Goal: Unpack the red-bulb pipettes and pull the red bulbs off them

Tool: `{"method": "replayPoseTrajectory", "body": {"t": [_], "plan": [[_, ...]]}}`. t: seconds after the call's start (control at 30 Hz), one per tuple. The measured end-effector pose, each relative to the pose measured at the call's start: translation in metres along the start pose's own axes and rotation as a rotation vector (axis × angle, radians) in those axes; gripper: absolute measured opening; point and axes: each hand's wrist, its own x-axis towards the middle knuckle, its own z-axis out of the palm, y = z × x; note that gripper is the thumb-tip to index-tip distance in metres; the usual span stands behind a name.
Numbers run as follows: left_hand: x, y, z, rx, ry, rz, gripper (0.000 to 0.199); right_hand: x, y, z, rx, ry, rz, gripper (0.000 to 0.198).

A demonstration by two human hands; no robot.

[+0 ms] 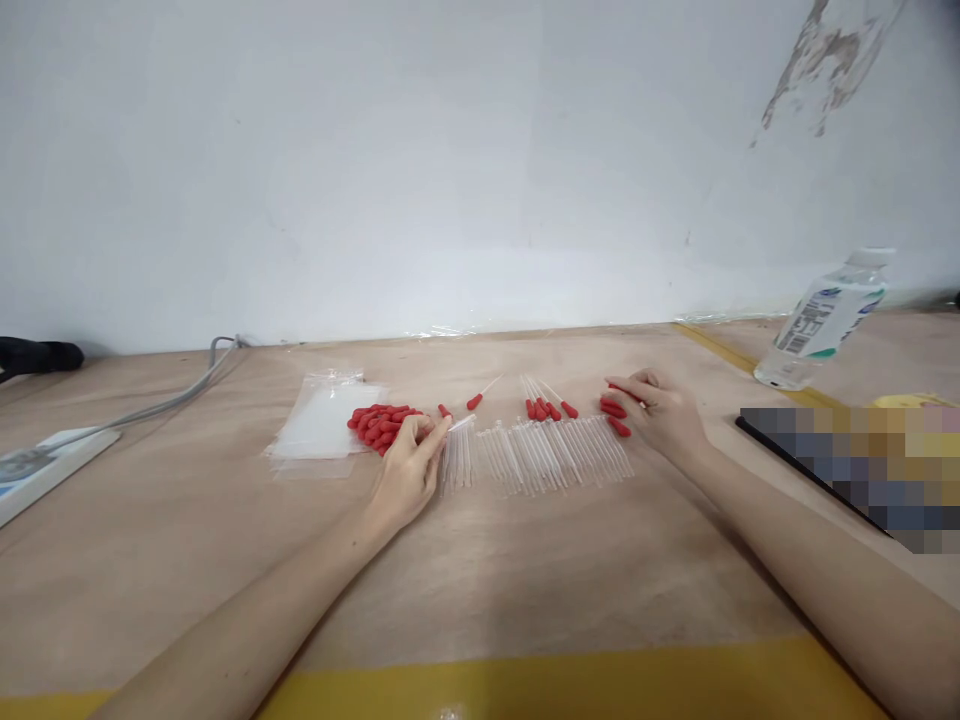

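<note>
My left hand (409,465) is closed in a pinch on a slim clear dropper tube (461,423), above the left end of a row of similar clear tubes (551,455). Against that hand's far side lies a pile of red rubber bulbs (379,425). At the row's right end, my right hand (656,408) has its fingers closed at a red rubber bulb, partly hidden by the fingers. More red bulbs (619,427) lie just below those fingertips. Behind the row rest several droppers (568,409), pale stems in red bulbs, and a single dropper (475,402) lies farther left.
Clear plastic bags (319,420) are stacked left of the bulb pile. A power strip (56,455) with a grey cable sits at far left. To the right stand a tilted water bottle (825,320) and a dark-edged, blurred-out flat item (847,475). A white wall closes the back.
</note>
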Motion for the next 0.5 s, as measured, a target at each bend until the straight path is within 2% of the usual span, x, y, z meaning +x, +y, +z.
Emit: {"method": "replayPoseTrajectory", "body": {"t": [0.1, 0.23, 0.37, 0.5], "plan": [[0.003, 0.003, 0.005, -0.019, 0.003, 0.012, 0.04, 0.003, 0.019, -0.001, 0.041, -0.069, 0.231, 0.026], [0.004, 0.005, 0.015, -0.043, 0.047, 0.074, 0.029, 0.002, 0.035, 0.001, 0.04, -0.112, 0.48, 0.025], [0.005, 0.006, 0.021, -0.047, 0.017, 0.147, 0.018, -0.001, 0.042, 0.005, 0.143, -0.236, 0.544, 0.021], [0.006, 0.011, 0.018, -0.088, -0.088, 0.179, 0.016, -0.001, 0.039, 0.006, 0.196, -0.279, 0.543, 0.022]]}}
